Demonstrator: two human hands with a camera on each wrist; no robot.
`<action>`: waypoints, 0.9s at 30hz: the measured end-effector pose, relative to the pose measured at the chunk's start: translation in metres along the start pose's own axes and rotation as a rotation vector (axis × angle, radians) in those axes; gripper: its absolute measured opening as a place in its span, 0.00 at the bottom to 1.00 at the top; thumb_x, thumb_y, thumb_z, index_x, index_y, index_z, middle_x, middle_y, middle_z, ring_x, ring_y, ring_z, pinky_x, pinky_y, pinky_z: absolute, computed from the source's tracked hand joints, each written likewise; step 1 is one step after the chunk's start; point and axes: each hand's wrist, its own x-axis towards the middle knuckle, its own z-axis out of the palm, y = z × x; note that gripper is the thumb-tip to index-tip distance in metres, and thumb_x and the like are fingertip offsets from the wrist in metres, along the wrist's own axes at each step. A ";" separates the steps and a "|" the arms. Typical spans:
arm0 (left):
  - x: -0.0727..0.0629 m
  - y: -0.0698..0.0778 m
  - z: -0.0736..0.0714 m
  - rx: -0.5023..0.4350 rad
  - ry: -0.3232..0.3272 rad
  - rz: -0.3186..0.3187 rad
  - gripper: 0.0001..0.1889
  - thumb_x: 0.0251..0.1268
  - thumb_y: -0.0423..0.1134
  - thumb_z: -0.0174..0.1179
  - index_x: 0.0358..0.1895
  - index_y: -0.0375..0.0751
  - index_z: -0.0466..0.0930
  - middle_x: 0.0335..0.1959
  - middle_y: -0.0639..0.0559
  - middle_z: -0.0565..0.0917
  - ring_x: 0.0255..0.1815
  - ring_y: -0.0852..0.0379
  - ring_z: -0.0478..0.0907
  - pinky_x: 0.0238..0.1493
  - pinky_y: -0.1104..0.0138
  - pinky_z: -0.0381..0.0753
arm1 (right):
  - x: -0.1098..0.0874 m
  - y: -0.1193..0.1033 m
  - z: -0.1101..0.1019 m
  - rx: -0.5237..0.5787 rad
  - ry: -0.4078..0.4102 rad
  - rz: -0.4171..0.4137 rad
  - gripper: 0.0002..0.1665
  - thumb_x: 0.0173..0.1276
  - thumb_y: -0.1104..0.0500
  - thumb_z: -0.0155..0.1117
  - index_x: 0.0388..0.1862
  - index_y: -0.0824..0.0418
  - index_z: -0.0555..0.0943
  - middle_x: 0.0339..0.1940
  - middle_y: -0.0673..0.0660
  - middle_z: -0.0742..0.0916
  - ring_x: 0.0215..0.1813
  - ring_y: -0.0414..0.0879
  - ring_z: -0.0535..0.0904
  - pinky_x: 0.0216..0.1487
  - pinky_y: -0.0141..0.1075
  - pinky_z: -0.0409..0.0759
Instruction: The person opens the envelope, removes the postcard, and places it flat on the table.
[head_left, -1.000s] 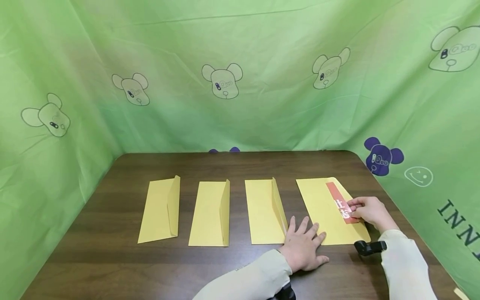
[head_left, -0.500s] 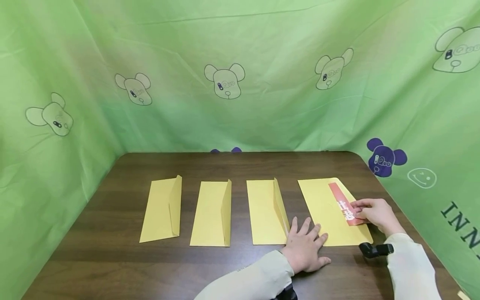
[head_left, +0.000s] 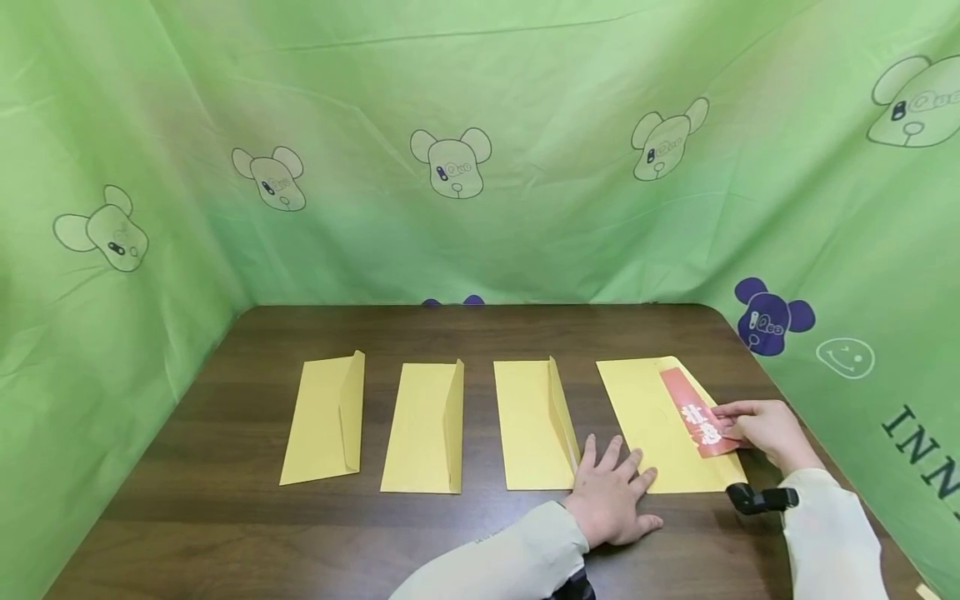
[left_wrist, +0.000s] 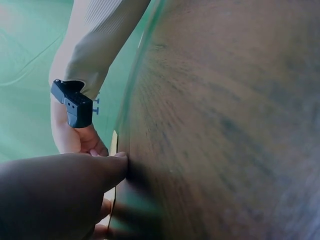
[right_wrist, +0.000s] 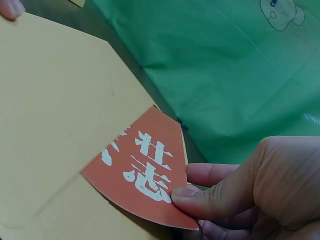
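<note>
My right hand (head_left: 768,431) pinches the right edge of a red card (head_left: 678,392) with white characters, its thumb (right_wrist: 187,196) on the printed face. The card's left part is hidden inside a yellow envelope (head_left: 637,400) lying at the right of the table. In the right wrist view the exposed red part bends slightly. My left hand (head_left: 609,500) rests with spread fingers across that envelope's lower left corner and the tabletop. Its fingertips also lie close by the lower right corner of the neighbouring yellow envelope (head_left: 525,425); whether they touch it I cannot tell.
Two more yellow envelopes (head_left: 318,425) stand in the row to the left, their flaps partly raised along the right side. A brown wooden table (head_left: 262,542) carries everything. Green printed cloth (head_left: 525,250) hangs behind and at both sides.
The right hand has moved a little to the right with the card, and more of its red face shows outside the envelope. The left hand stays in place.
</note>
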 end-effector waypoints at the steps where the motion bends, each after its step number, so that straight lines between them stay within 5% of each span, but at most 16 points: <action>1: 0.000 0.000 0.000 0.000 0.001 -0.001 0.33 0.66 0.77 0.30 0.75 0.83 0.49 0.77 0.76 0.49 0.80 0.63 0.42 0.76 0.54 0.40 | 0.000 0.001 -0.001 0.009 -0.001 -0.009 0.25 0.59 0.73 0.59 0.56 0.85 0.74 0.33 0.59 0.86 0.32 0.42 0.78 0.30 0.33 0.81; 27: 0.003 0.003 -0.001 0.010 -0.021 -0.002 0.33 0.67 0.77 0.28 0.75 0.83 0.47 0.78 0.76 0.48 0.80 0.63 0.40 0.76 0.53 0.37 | -0.009 0.018 -0.033 0.031 0.015 -0.036 0.23 0.62 0.74 0.57 0.55 0.86 0.73 0.33 0.59 0.88 0.30 0.36 0.80 0.31 0.33 0.83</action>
